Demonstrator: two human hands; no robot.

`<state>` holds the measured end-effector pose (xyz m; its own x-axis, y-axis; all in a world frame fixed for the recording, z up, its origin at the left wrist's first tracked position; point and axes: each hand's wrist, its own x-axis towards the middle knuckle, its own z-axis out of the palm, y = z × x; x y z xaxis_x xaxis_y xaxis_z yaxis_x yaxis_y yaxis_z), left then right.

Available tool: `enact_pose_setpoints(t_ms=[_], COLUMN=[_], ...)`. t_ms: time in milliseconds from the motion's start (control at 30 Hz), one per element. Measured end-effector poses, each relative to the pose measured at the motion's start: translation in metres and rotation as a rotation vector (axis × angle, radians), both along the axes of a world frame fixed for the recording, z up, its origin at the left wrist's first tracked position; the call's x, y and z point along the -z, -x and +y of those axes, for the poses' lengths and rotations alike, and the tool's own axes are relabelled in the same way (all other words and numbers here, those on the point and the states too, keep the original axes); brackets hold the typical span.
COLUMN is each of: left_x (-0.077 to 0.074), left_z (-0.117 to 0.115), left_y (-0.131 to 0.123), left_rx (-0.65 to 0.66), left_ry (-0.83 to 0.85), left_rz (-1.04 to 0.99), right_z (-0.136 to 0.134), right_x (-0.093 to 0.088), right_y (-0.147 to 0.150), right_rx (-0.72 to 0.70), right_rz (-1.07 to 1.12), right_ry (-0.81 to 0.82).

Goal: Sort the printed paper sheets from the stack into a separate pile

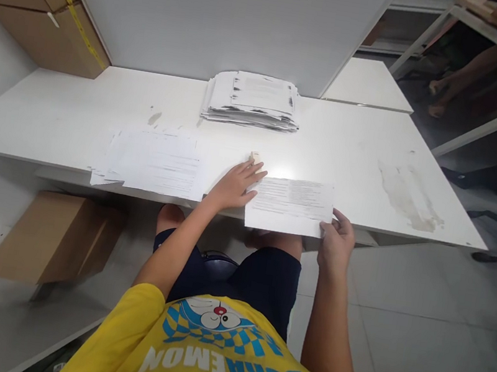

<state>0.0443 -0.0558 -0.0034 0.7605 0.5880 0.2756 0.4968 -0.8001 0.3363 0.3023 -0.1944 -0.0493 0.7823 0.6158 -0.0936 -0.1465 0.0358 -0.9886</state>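
Observation:
A printed sheet [291, 200] lies at the front edge of the white table, its lower part reaching past the edge. My right hand [337, 235] pinches its right corner between thumb and fingers. My left hand [236, 185] lies spread on the table at the sheet's left side, its fingertips by a small pale object [254, 157] that is partly covered. To the left, several loose printed sheets [155, 162] lie in an uneven pile.
A thick stack of papers [252, 100] stands at the back of the white table [62, 112], against a grey panel. Cardboard boxes sit at the back left and below the table. Another person's feet show at the upper right.

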Motion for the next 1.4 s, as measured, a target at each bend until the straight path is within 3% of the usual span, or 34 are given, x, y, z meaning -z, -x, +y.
enact_pose_setpoints(t_ms=[133, 367, 733, 1133, 1400], left_x=[-0.001, -0.005, -0.012, 0.003, 0.006], left_z=[0.001, 0.002, 0.0, -0.001, -0.005], left_y=[-0.001, -0.005, -0.006, -0.01, -0.012], left_rx=[-0.019, -0.075, -0.145, -0.181, -0.206], left_ry=[0.011, 0.062, 0.191, 0.01, -0.001], left_rz=[0.023, 0.074, 0.072, 0.063, 0.07], right_z=[0.001, 0.005, 0.017, 0.011, 0.011], right_x=[0.004, 0.003, 0.001, -0.006, -0.012], right_y=[-0.001, 0.006, -0.004, 0.008, 0.013], right_rx=[0.05, -0.063, -0.072, -0.081, -0.074], right_rz=[-0.018, -0.106, -0.185, -0.194, -0.157], right_ry=[-0.021, -0.003, 0.061, 0.117, 0.14])
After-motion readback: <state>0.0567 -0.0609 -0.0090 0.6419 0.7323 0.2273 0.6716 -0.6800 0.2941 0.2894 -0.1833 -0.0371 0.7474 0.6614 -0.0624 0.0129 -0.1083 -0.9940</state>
